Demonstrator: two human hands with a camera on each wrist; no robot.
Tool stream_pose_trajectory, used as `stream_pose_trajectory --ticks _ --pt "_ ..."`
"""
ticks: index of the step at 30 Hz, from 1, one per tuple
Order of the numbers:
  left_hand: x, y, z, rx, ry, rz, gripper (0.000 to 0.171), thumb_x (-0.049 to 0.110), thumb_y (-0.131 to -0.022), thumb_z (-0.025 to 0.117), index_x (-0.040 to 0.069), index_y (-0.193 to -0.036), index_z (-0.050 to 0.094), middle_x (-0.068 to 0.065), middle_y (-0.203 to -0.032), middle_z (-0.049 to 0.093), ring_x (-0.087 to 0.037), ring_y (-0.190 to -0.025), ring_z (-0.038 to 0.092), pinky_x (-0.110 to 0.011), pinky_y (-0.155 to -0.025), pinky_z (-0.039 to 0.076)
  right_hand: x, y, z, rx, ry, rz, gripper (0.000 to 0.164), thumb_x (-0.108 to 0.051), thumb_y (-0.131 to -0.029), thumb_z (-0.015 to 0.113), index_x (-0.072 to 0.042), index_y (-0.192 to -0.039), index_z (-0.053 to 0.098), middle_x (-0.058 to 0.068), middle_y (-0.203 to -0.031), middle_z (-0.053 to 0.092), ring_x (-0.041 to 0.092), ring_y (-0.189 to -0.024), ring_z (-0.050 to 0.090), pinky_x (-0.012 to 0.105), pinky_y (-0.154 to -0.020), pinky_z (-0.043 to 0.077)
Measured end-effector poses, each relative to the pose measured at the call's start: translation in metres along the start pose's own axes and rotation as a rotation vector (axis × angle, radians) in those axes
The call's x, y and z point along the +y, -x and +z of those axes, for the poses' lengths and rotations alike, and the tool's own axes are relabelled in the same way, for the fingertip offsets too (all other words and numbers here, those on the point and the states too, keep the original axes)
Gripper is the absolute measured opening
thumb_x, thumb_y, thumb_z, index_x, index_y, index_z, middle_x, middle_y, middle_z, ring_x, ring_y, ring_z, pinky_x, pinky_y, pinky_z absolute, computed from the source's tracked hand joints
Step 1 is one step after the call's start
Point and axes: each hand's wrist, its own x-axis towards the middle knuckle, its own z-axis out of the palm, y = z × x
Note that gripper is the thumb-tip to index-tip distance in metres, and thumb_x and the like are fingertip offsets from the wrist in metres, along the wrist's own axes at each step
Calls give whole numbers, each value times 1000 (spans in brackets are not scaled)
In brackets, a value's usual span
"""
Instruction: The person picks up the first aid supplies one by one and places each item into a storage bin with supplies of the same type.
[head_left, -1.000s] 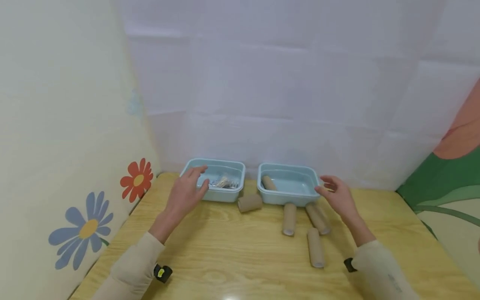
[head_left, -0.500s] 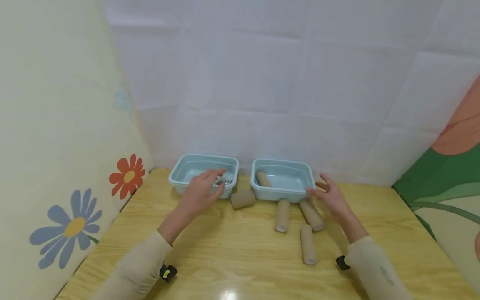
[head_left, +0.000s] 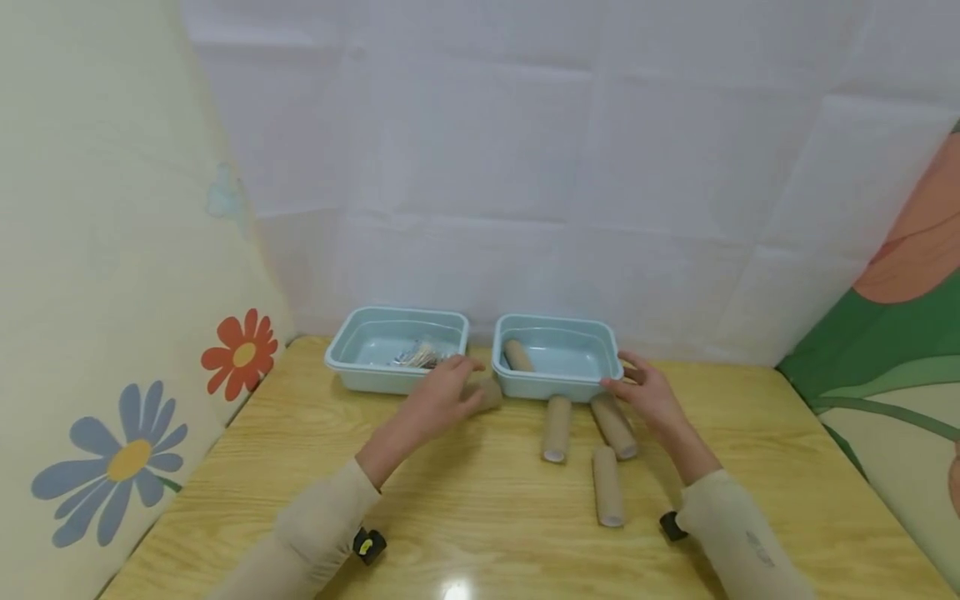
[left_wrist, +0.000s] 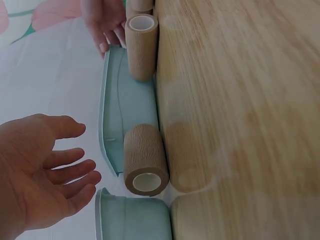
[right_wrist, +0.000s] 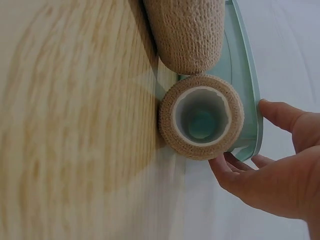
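Observation:
A tan bandage roll [head_left: 492, 393] lies on its side before the gap between two pale blue bins. My left hand [head_left: 441, 396] is over it, partly hiding it in the head view; in the left wrist view the spread fingers stand apart from the roll [left_wrist: 144, 142], with nothing in the palm. At the right bin [head_left: 555, 387], my right hand [head_left: 648, 398] has its thumb on the rim and its relaxed fingers around the right end. Close to those fingers, one bandage roll [right_wrist: 167, 130] shows its hollow white core. Another bandage roll [head_left: 518, 357] lies inside that bin.
The left bin [head_left: 367, 379] holds a small heap of thin items in clear wrapping [head_left: 420, 354]. Three bandage rolls lie before the right bin, including the nearest roll [head_left: 608, 487]. White sheeting [head_left: 450, 167] hangs behind the wooden table [head_left: 480, 500].
My left hand has moved right, from over the left bin to the bandage roll at the gap. My right hand stays by the right bin, its fingers closer to the end. The head view has shifted slightly.

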Motion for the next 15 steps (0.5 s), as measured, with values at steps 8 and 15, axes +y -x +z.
stream_pose_trajectory --ticks 8,15 --pt "4 -7 21 -49 15 -44 51 7 -93 72 -16 -135 52 -32 -136 54 -46 -126 52 -52 -108 41 0 1 0 -3 -14 3 77 -13 -98 70 -1 -160 26 32 -153 37 44 -134 46 53 -104 45" --pt "6 -6 32 -109 -41 -112 63 10 -89 77 -19 -136 48 -33 -131 54 -46 -120 54 -53 -104 44 3 -2 -1 -2 -11 5 77 -15 -97 72 -3 -160 29 30 -153 39 41 -133 47 50 -101 48"
